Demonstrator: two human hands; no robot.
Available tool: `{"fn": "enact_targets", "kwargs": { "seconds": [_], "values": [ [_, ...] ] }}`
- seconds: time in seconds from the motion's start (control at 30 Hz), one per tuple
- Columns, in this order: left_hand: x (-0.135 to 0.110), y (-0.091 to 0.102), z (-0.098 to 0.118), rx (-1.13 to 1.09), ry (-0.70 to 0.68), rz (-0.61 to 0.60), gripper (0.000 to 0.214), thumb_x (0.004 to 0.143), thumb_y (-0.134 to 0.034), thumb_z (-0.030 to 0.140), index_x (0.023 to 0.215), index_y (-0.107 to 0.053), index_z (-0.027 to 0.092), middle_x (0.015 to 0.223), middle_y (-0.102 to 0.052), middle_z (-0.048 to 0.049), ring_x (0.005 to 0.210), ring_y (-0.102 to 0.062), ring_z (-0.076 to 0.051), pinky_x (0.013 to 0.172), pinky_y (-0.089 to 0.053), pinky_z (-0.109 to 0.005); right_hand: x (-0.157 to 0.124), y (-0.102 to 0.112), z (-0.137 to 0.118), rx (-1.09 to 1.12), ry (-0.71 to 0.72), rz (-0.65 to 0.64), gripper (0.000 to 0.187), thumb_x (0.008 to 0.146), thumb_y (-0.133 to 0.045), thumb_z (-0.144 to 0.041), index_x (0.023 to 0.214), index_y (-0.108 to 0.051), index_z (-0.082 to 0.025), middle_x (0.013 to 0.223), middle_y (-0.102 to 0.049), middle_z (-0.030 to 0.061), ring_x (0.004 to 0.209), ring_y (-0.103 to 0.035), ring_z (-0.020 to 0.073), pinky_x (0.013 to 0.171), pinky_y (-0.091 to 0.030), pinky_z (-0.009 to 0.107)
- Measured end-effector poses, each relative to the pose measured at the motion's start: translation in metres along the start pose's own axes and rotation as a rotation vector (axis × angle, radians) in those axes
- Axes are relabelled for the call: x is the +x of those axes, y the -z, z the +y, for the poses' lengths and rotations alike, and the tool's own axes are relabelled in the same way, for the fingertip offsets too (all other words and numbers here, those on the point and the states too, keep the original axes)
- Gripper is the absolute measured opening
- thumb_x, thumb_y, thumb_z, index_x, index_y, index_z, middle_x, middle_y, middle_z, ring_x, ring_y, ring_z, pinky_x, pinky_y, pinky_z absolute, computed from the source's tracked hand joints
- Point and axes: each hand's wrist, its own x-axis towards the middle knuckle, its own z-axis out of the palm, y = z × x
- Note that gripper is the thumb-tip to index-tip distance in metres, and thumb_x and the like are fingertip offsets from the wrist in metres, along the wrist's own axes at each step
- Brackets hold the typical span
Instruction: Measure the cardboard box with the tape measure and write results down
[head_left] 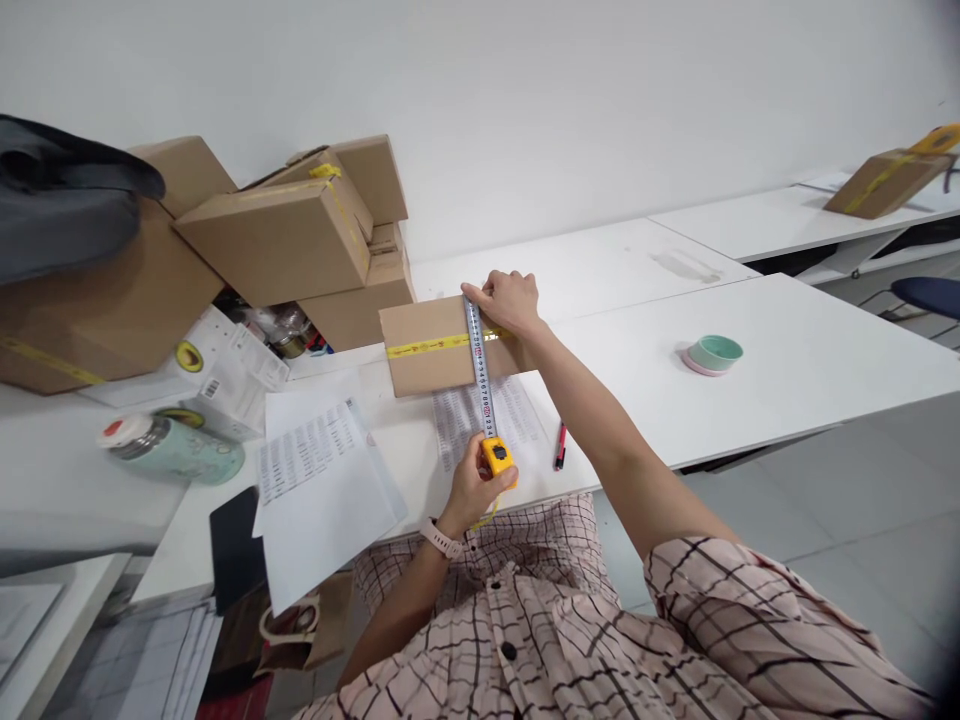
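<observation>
A yellow tape measure [498, 455] sits in my left hand [474, 484], fingers closed around its case near the table's front edge. Its silver blade [481, 376] runs out across a small brown cardboard box [431, 372] sealed with yellow tape. At the box's far edge my right hand [511, 300] is closed, its thumb on the blade's end; its curled fingers partly hide the box's right side. Below the box lies a printed sheet [517, 410], partly covered by box and blade. A pink and black pen [561, 446] rests to the right of the sheet.
Stacked cardboard boxes [277, 245] stand back left, near a mint flask [176, 452]. Loose papers [322, 510] overhang the front edge. A green bowl [715, 352] is on the white table [637, 400] at right. Another box [874, 185] sits far right.
</observation>
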Motion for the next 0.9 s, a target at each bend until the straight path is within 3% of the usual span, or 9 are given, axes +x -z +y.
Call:
{"fn": "enact_targets", "kwargs": {
  "seconds": [0.27, 0.47, 0.57, 0.7, 0.8, 0.9],
  "values": [
    [0.000, 0.001, -0.008, -0.033, 0.011, -0.003, 0.069, 0.071, -0.081, 0.042, 0.129, -0.049, 0.021, 0.112, -0.067, -0.0072, 0.093, -0.066, -0.020, 0.078, -0.057, -0.031, -0.004, 0.001, 0.002, -0.019, 0.013, -0.010, 0.057, 0.099, -0.035, -0.064, 0.093, -0.066, -0.017, 0.099, -0.071, 0.0140, 0.102, -0.059, 0.0312, 0.099, -0.035, 0.048],
    [-0.042, 0.007, 0.002, -0.149, -0.041, -0.030, 0.072, 0.069, -0.084, 0.042, 0.129, -0.048, 0.024, 0.127, -0.065, -0.0114, 0.106, -0.067, -0.024, 0.091, -0.055, -0.037, -0.015, 0.002, 0.001, -0.029, 0.054, 0.020, 0.061, 0.103, -0.022, -0.061, 0.102, -0.064, -0.017, 0.100, -0.068, 0.0144, 0.107, -0.054, 0.0322, 0.101, -0.032, 0.050],
    [-0.071, 0.016, 0.004, -0.099, -0.037, 0.000, 0.074, 0.071, -0.083, 0.041, 0.134, -0.047, 0.025, 0.133, -0.063, -0.0128, 0.113, -0.065, -0.026, 0.095, -0.054, -0.038, -0.049, 0.003, 0.002, -0.046, 0.066, 0.070, 0.058, 0.102, -0.025, -0.062, 0.107, -0.062, -0.018, 0.105, -0.066, 0.0143, 0.110, -0.051, 0.0326, 0.102, -0.030, 0.049],
    [-0.098, 0.028, 0.000, -0.004, 0.021, -0.013, 0.072, 0.076, -0.080, 0.037, 0.137, -0.045, 0.026, 0.137, -0.061, -0.0130, 0.115, -0.065, -0.026, 0.095, -0.055, -0.039, -0.122, -0.005, 0.013, -0.050, 0.077, 0.075, 0.051, 0.102, -0.032, -0.060, 0.110, -0.063, -0.021, 0.116, -0.067, 0.0142, 0.112, -0.051, 0.0316, 0.101, -0.032, 0.047],
    [-0.107, 0.032, -0.002, 0.077, 0.043, -0.031, 0.069, 0.075, -0.080, 0.034, 0.135, -0.048, 0.025, 0.131, -0.065, -0.0111, 0.111, -0.067, -0.026, 0.094, -0.055, -0.039, -0.167, -0.006, 0.025, 0.009, 0.123, 0.022, 0.044, 0.102, -0.038, -0.054, 0.114, -0.065, -0.022, 0.127, -0.067, 0.0133, 0.117, -0.053, 0.0297, 0.103, -0.033, 0.046],
    [-0.108, 0.029, -0.002, 0.170, 0.058, -0.101, 0.070, 0.071, -0.082, 0.033, 0.133, -0.052, 0.024, 0.122, -0.069, -0.0093, 0.104, -0.069, -0.025, 0.091, -0.056, -0.038, -0.183, 0.011, 0.032, 0.179, 0.079, 0.034, 0.046, 0.106, -0.029, -0.048, 0.120, -0.065, -0.023, 0.128, -0.067, 0.0114, 0.119, -0.057, 0.0265, 0.102, -0.039, 0.046]
  ]
}}
